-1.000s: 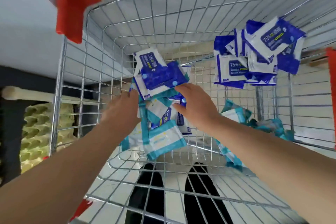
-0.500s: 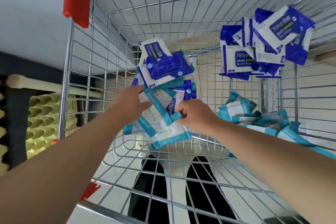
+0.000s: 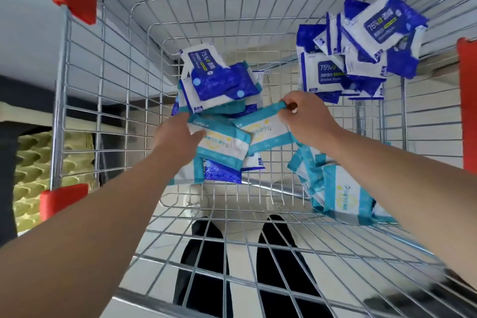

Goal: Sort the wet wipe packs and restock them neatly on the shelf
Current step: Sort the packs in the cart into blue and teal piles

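Teal wet wipe packs lie gathered at the wire cart's near right side, blue wet wipe packs in its far right corner, so sorting looks partly done; a mixed heap waits mid-cart. There the right hand pinches one teal pack by its top edge and the left hand grips a second teal pack, fingers hidden beneath. No shelf shows.

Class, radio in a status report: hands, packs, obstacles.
Left hand holds one teal-and-white wet wipe pack. Right hand pinches second teal-and-white pack by its edge. Dark blue-and-white packs piled just behind, in the silver wire cart.
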`<action>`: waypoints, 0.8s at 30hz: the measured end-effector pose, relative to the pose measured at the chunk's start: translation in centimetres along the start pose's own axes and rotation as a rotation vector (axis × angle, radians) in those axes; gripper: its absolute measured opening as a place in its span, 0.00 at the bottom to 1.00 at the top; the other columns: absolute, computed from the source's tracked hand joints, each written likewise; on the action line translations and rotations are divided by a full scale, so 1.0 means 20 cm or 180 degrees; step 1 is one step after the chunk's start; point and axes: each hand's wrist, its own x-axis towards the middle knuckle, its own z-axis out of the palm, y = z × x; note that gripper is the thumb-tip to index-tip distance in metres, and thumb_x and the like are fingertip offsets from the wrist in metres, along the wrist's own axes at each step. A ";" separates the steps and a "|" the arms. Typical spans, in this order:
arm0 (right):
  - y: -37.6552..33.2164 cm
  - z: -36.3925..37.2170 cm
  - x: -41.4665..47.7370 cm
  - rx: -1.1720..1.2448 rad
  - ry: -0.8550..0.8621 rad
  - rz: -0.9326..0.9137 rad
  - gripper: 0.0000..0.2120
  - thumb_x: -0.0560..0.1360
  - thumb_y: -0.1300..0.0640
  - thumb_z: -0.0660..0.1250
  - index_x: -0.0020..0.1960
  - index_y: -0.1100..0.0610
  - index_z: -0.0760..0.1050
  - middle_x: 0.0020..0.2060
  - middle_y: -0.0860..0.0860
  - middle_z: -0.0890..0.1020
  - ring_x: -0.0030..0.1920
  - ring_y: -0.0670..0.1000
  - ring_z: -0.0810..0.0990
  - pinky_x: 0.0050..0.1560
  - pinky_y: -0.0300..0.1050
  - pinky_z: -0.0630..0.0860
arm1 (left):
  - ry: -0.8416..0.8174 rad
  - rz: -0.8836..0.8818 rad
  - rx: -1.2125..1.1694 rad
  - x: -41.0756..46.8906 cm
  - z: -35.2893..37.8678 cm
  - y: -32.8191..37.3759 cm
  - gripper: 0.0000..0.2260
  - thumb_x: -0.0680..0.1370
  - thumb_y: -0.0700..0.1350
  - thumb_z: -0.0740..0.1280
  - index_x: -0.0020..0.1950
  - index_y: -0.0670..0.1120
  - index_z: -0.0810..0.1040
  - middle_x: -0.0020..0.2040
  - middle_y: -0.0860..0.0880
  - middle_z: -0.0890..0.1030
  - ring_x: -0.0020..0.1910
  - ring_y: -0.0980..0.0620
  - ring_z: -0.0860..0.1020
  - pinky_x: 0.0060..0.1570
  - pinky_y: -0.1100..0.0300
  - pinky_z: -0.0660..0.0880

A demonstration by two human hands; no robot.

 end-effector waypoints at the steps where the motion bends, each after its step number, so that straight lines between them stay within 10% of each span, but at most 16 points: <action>1: 0.00 0.01 0.00 0.0026 0.0000 0.0028 0.07 0.78 0.61 0.60 0.52 0.58 0.76 0.44 0.52 0.77 0.36 0.46 0.72 0.29 0.33 0.66 | 0.0034 0.0029 -0.0176 -0.01 0.00 0.00 0.16 0.77 0.51 0.67 0.62 0.45 0.74 0.54 0.42 0.79 0.51 0.41 0.77 0.50 0.49 0.77; 8: -0.03 0.04 -0.02 0.0503 -0.0354 0.0355 0.12 0.72 0.59 0.69 0.54 0.58 0.72 0.45 0.53 0.78 0.38 0.51 0.78 0.27 0.37 0.72 | 0.0190 -0.0010 -0.0347 -0.01 0.01 0.02 0.20 0.75 0.52 0.71 0.63 0.44 0.74 0.64 0.44 0.69 0.54 0.42 0.76 0.50 0.47 0.78; 12: -0.05 0.03 -0.02 0.0547 -0.0348 0.0356 0.13 0.71 0.64 0.69 0.54 0.59 0.72 0.49 0.56 0.80 0.45 0.54 0.81 0.36 0.46 0.77 | 0.0170 -0.0075 -0.0976 0.02 0.00 0.04 0.14 0.73 0.49 0.73 0.55 0.45 0.76 0.51 0.45 0.79 0.45 0.46 0.78 0.37 0.56 0.77; 18: -0.07 0.01 -0.03 0.0510 -0.0441 0.0548 0.10 0.72 0.65 0.66 0.53 0.62 0.74 0.40 0.54 0.76 0.32 0.48 0.73 0.20 0.33 0.66 | -0.0079 -0.0269 -0.1433 -0.02 -0.05 0.03 0.25 0.69 0.47 0.77 0.60 0.45 0.68 0.53 0.46 0.78 0.47 0.46 0.78 0.35 0.59 0.73; 24: -0.10 -0.01 -0.08 0.0420 -0.0831 0.0589 0.09 0.75 0.65 0.64 0.54 0.59 0.74 0.42 0.52 0.77 0.34 0.46 0.74 0.21 0.30 0.66 | -0.0868 0.0041 -0.0366 -0.10 -0.15 -0.08 0.14 0.76 0.44 0.70 0.60 0.42 0.77 0.57 0.43 0.78 0.44 0.50 0.78 0.42 0.58 0.77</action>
